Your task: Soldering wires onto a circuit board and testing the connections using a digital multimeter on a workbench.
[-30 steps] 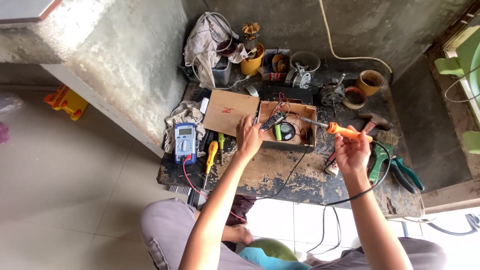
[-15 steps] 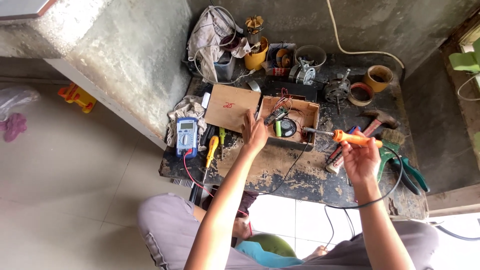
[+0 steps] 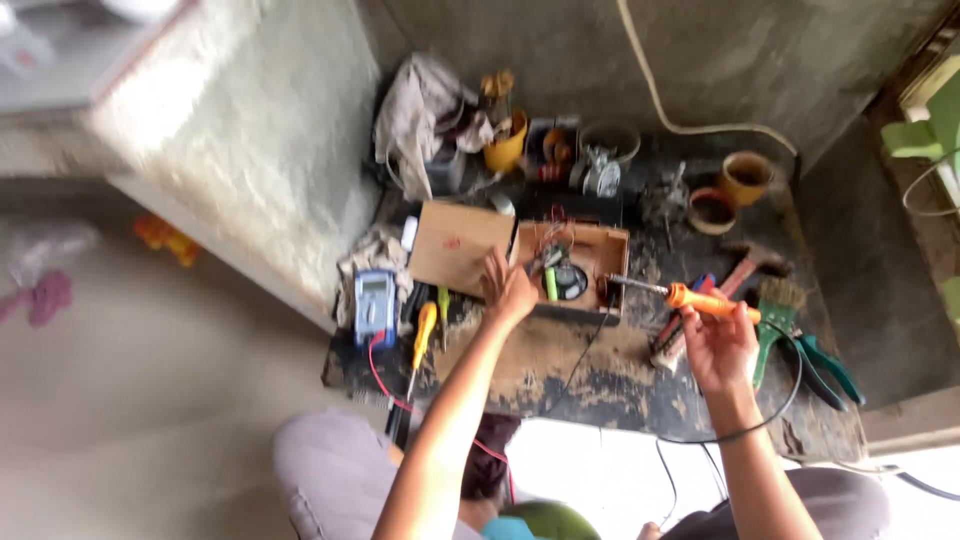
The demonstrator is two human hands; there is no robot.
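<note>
A person works over a cluttered, scorched wooden workbench, seen from above.

The right hand is closed around an orange-handled soldering iron, its metal tip aimed at a small open wooden box of wiring. The left hand rests on the box's near edge (fingers bent, clasping nothing visible). A blue multimeter lies well left.
</note>
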